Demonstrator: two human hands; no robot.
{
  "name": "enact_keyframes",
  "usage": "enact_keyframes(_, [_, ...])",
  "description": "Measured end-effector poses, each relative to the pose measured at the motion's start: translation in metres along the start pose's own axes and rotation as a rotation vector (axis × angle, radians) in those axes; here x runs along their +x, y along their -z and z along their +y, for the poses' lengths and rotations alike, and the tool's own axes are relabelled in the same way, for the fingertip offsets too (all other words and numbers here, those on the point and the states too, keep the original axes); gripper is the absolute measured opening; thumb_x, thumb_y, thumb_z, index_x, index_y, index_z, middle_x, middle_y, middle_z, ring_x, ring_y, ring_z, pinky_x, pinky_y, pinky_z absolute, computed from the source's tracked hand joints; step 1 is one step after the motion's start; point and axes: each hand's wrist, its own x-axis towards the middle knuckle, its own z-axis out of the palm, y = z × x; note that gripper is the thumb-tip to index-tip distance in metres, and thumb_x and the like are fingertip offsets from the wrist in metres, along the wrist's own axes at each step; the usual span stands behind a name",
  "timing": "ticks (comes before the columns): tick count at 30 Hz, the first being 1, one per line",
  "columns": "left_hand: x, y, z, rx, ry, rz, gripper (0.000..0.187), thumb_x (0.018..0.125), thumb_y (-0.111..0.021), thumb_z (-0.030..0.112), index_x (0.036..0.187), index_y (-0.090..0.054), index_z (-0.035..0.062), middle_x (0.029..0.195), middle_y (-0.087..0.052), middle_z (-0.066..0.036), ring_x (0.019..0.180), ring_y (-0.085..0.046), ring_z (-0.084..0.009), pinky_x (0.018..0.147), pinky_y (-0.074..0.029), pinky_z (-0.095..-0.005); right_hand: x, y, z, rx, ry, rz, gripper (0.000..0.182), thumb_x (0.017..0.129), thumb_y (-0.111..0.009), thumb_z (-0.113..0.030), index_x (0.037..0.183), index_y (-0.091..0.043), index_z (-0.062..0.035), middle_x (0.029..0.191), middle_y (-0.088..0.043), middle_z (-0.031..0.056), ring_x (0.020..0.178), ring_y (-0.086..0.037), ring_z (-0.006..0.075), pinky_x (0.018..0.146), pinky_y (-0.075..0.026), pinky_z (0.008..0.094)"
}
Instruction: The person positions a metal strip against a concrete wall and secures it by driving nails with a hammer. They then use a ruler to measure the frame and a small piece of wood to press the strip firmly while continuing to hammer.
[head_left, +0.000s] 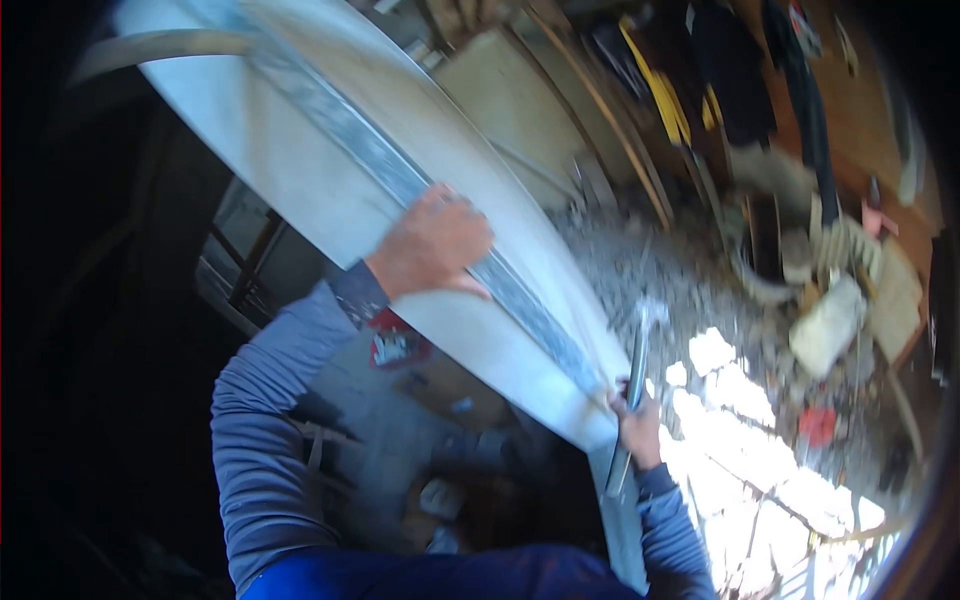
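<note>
White panel under the left hand, its near end by the right hand.
The left, partly curled, lies over its grey strip, grip unclear; the right wraps a hammer.

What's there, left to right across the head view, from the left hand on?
Left hand → hammer → dark hanging garment → red scrap on the ground

Open space flanks the obstructing white panel.
</note>
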Motion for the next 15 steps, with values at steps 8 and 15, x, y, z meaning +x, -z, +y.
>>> enact_keyframes(8, [-0.001, -0.033, 0.055, -0.026, -0.005, -0.032, 0.064, 0.071, -0.072, 0.065, 0.109, -0.064, 0.0138, 0.109, -0.062, -0.002, 0.107, -0.057, -0.0209, 0.107, -0.034, -0.0461, -0.029, 0.061, -0.006, 0.253, -0.393, 0.096, 0.036, 0.102, -0.058, -0.022, 0.129, -0.05, 0.0006, 0.062, -0.045, -0.0015, 0.037, -0.042, 0.0077, 0.035, -0.035, 0.024])
enact_keyframes(15, [-0.002, -0.071, 0.127, -0.038, -0.001, -0.115, 0.064, 0.07, -0.074, 0.063, 0.112, -0.063, 0.0151, 0.114, -0.06, 0.0, 0.109, -0.056, -0.0182, 0.108, -0.034, -0.0458, -0.064, 0.083, 0.053, 0.393, -0.662, 0.032, 0.032, 0.105, -0.049, -0.021, 0.128, -0.052, 0.0007, 0.061, -0.045, 0.0, 0.036, -0.044, 0.0099, 0.035, -0.037, 0.0244])
